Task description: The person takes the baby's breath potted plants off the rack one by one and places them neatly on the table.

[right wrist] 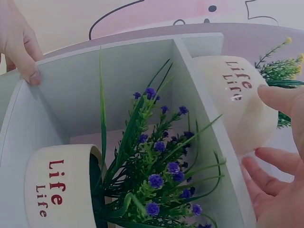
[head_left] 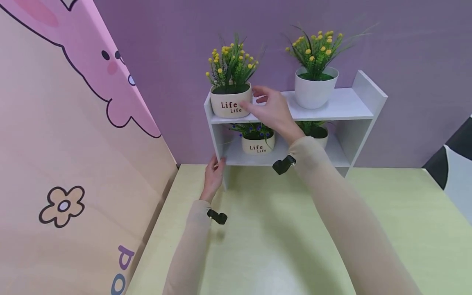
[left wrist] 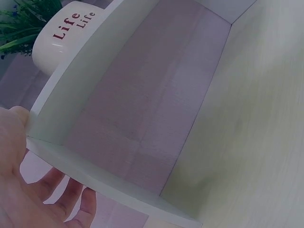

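My left hand (head_left: 214, 178) grips the left side panel of a white two-tier shelf (head_left: 341, 104), thumb at the front edge and fingers outside. On the upper tier, my right hand (head_left: 273, 108) is at the right side of a cream "Life Life" flowerpot (head_left: 225, 107) with yellow flowers. In the right wrist view, its thumb (right wrist: 280, 97) meets the pot's front and the other fingers spread loosely by its side. The pot stands against the shelf's left end. Below it sits another cream flowerpot (right wrist: 61, 185) with purple flowers.
A white flowerpot (head_left: 315, 92) with yellow flowers stands on the upper tier's right. Another potted plant (head_left: 320, 135) on the lower tier is partly behind my right arm. The shelf stands on a pale table (head_left: 258, 246) against a purple wall (head_left: 166, 61), with a cartoon-printed wall (head_left: 66, 143) at left.
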A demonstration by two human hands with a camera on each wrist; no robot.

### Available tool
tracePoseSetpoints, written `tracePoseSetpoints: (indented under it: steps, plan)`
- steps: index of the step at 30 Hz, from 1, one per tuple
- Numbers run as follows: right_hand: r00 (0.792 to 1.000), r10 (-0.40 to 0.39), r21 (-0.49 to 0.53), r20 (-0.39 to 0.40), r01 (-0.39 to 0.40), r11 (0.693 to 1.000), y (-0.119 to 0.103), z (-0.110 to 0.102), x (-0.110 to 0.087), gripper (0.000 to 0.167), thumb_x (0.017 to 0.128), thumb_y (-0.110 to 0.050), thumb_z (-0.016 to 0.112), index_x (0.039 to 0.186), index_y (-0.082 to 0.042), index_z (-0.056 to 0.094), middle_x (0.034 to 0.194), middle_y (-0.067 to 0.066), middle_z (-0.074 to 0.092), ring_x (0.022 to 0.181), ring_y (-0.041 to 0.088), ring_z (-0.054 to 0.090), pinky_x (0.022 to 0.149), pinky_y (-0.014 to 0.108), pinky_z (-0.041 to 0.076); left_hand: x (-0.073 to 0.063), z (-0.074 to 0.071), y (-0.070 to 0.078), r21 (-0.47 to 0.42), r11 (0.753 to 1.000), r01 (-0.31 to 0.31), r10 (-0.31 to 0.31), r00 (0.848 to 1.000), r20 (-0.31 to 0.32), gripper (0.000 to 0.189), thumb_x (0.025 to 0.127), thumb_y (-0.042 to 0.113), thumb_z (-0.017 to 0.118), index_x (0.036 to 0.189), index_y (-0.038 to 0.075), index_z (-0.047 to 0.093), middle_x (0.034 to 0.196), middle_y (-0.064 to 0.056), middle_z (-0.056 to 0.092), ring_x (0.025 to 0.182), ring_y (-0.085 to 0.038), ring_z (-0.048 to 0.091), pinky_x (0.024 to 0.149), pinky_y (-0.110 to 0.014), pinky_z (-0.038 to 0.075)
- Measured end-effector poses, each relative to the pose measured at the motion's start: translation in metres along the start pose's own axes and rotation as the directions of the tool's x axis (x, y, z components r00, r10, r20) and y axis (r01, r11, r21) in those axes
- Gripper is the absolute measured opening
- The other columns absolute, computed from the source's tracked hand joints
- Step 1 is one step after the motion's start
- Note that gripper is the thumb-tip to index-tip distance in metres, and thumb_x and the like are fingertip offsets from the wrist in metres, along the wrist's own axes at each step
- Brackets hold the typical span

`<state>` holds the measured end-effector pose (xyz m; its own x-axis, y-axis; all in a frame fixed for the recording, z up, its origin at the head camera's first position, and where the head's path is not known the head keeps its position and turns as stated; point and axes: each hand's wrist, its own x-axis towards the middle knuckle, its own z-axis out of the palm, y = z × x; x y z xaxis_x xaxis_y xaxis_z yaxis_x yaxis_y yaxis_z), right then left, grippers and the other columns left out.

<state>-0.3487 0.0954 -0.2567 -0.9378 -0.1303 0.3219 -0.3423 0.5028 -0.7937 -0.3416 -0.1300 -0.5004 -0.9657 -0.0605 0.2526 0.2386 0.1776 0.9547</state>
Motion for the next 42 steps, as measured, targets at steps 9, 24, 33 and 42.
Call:
tracePoseSetpoints:
  steps: [9,24,33,42]
  plan:
    - [1.0,0.003,0.025,0.018,-0.003,1.0,0.0028,0.0018,0.0046,0.094,0.088,-0.054,0.083,0.161,-0.012,0.041,0.156,0.011,0.058,0.142,0.026,0.058,0.118,0.042,0.048,0.0003,0.0025,-0.0017,-0.018,1.0,-0.003,0.003,1.0,-0.015,0.052,0.112,0.033,0.055,0.162,0.02,0.049,0.144,-0.02,0.062,0.13,-0.041,0.063,0.109,-0.063,0.05]
    - [0.996,-0.04,0.052,0.082,0.035,0.998,-0.0008,0.0085,0.0038,0.107,0.087,-0.046,0.087,0.169,-0.012,0.027,0.166,0.014,0.047,0.149,0.031,0.051,0.121,0.048,0.046,0.0009,0.0026,-0.0007,0.015,1.0,0.004,-0.004,1.0,-0.028,0.051,0.112,0.032,0.055,0.161,0.018,0.05,0.146,-0.023,0.061,0.132,-0.044,0.063,0.109,-0.063,0.051]
    - [0.994,-0.086,0.083,0.075,0.08,0.993,0.0025,0.0067,0.0029,0.102,0.088,-0.043,0.087,0.169,-0.014,0.031,0.163,0.014,0.051,0.145,0.031,0.056,0.116,0.048,0.05,-0.0001,0.0029,0.0006,0.016,1.0,0.01,-0.01,0.999,-0.036,0.049,0.112,0.034,0.055,0.159,0.019,0.052,0.144,-0.022,0.063,0.132,-0.043,0.063,0.109,-0.063,0.051]
    - [0.994,-0.076,0.078,0.079,0.07,0.995,0.002,0.0005,0.0003,0.103,0.087,-0.044,0.088,0.169,-0.016,0.032,0.163,0.013,0.052,0.145,0.029,0.056,0.116,0.047,0.05,-0.0003,0.0019,0.0031,0.007,1.0,0.003,-0.003,1.0,-0.016,0.05,0.113,0.031,0.055,0.161,0.018,0.05,0.144,-0.022,0.062,0.131,-0.042,0.064,0.108,-0.061,0.052]
